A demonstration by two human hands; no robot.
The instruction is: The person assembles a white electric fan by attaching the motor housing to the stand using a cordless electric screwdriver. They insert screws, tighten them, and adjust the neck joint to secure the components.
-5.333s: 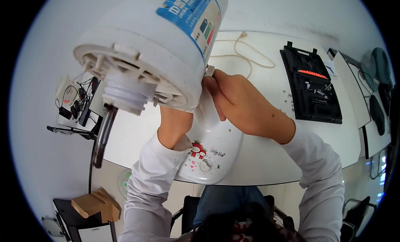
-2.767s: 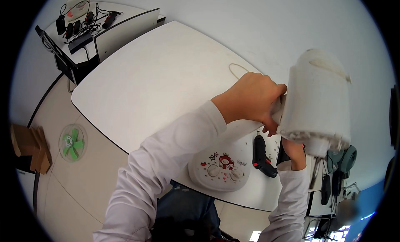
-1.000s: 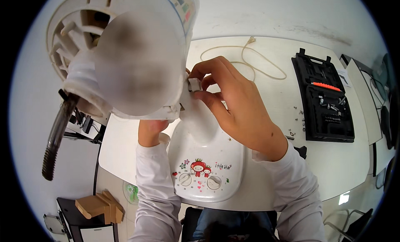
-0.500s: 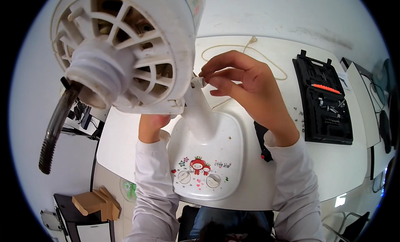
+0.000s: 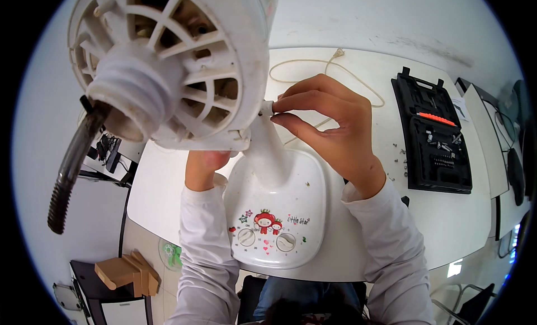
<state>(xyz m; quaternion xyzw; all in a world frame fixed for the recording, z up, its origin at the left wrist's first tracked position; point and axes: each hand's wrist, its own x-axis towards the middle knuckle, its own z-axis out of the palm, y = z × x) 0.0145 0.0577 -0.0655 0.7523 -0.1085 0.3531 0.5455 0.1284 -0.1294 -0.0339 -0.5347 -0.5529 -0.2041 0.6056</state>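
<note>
A white electric fan without blades or grille stands before me. Its round motor housing (image 5: 224, 50) fills the upper left, with a threaded metal shaft (image 5: 72, 174) sticking out toward me. The neck runs down to a white base (image 5: 274, 202) with two dials and cartoon prints. My right hand (image 5: 341, 123) pinches a small white knob (image 5: 267, 108) at the top of the neck between thumb and fingertips. My left hand (image 5: 202, 167) is at the underside of the housing; its fingers are mostly hidden behind it.
On the right of the white table (image 5: 447, 224) lies an open black tool case (image 5: 442, 140) with bits, sockets and an orange-red piece. Several small screws (image 5: 404, 160) are scattered beside it. A pale power cord (image 5: 358, 73) loops behind the fan. Cardboard boxes (image 5: 126, 272) sit at lower left.
My right hand's fingers have straightened and closed on the knob, and the wrist has shifted slightly left. The knob looks turned or pushed closer to the neck. My left hand stays in place.
</note>
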